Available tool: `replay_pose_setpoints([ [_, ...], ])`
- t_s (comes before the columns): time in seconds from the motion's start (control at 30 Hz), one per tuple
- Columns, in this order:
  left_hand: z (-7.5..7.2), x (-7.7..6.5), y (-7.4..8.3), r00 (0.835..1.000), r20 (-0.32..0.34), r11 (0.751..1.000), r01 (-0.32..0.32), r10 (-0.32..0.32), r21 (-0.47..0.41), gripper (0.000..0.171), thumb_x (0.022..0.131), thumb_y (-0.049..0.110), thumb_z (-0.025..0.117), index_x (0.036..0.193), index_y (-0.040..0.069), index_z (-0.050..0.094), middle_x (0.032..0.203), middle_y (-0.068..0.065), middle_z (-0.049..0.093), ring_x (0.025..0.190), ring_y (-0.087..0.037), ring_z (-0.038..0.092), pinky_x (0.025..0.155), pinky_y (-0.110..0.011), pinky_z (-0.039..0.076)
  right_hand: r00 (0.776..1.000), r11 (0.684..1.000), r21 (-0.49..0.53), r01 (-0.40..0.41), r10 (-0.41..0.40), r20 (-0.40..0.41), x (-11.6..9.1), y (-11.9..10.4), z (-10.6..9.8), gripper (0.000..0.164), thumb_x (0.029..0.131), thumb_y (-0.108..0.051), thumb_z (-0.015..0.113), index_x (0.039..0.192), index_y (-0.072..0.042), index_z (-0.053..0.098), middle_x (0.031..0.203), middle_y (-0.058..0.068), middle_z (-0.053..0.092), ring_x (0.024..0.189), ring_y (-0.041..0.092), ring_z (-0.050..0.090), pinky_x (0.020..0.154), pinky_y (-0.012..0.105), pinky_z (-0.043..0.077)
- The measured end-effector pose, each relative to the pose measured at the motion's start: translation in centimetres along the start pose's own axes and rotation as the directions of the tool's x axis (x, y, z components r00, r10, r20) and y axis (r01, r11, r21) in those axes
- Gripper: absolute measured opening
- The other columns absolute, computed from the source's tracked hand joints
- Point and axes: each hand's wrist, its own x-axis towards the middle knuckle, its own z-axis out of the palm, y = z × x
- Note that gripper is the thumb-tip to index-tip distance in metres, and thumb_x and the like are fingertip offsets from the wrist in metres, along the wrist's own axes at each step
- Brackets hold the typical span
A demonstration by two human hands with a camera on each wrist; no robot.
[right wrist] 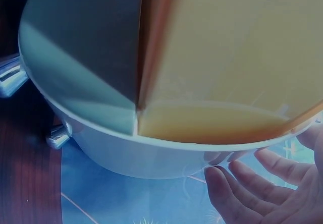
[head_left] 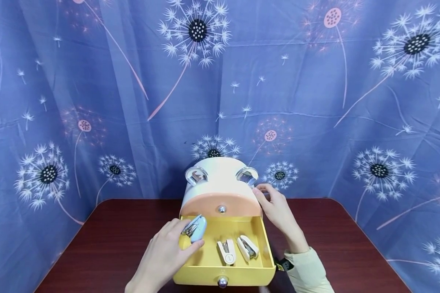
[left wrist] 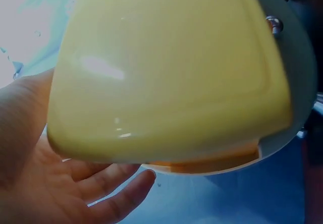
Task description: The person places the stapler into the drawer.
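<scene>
My left hand (head_left: 165,250) pinches a small light-blue stapler (head_left: 199,230) between thumb and fingers, above the left part of a pulled-out yellow drawer (head_left: 223,273). Inside the drawer lie two small white staplers, one upright stapler (head_left: 228,257) near the middle and one tilted stapler (head_left: 246,247) to its right. The drawer belongs to a white rounded desktop box (head_left: 221,173). My right hand (head_left: 278,207) touches that box's right side with relaxed fingers (right wrist: 255,183). In the left wrist view the yellow drawer (left wrist: 166,67) hides the stapler.
Above the open drawer is a peach drawer front (head_left: 205,205) with a silver knob (head_left: 222,209). Two shiny round eye-like parts stick up on the box. It stands on a dark red wooden table (head_left: 121,236), with a blue dandelion-print cloth (head_left: 132,101) behind.
</scene>
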Motion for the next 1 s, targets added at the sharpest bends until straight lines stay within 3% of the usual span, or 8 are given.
replay_pose_setpoints([
  [0.17,0.3,-0.1,0.0,0.998,0.065,0.999,-0.016,0.013,0.047,0.043,0.074,0.042,0.082,0.107,0.017,0.070,0.096,0.011,0.061,0.082,-0.007,0.056,0.067,-0.033,0.050,1.000,1.000,-0.004,-0.005,0.005,0.011,-0.1,0.1,0.1,0.042,0.100,-0.049,0.050,0.120,-0.015,0.062,0.109,0.007,0.066,0.088,0.017,0.064,0.078,0.040,0.051],
  [0.37,0.3,0.8,0.0,0.983,0.163,0.984,-0.112,0.089,0.135,0.041,0.075,0.044,0.078,0.103,0.017,0.069,0.092,0.007,0.061,0.081,-0.014,0.060,0.066,-0.037,0.049,1.000,1.000,-0.013,0.000,0.000,-0.008,0.0,0.0,0.0,0.042,0.099,-0.050,0.051,0.119,-0.015,0.063,0.107,0.007,0.066,0.087,0.017,0.064,0.077,0.040,0.051],
  [0.63,0.6,2.2,-0.3,0.937,0.300,0.962,-0.230,0.177,0.149,0.037,0.073,0.046,0.078,0.089,0.014,0.065,0.079,0.009,0.052,0.062,-0.012,0.050,0.051,-0.033,0.042,1.000,1.000,-0.020,-0.005,0.005,-0.004,0.0,0.0,-0.1,0.042,0.100,-0.050,0.050,0.119,-0.015,0.062,0.107,0.007,0.066,0.087,0.017,0.064,0.077,0.040,0.051],
  [1.0,1.3,3.2,-0.9,0.889,0.362,0.912,-0.365,0.281,0.187,0.035,0.069,0.045,0.079,0.079,0.016,0.061,0.071,0.008,0.051,0.059,-0.015,0.053,0.046,-0.034,0.039,1.000,1.000,-0.012,-0.002,0.002,-0.007,0.1,0.1,0.1,0.041,0.099,-0.050,0.050,0.118,-0.015,0.063,0.107,0.006,0.066,0.086,0.017,0.064,0.078,0.040,0.051],
])
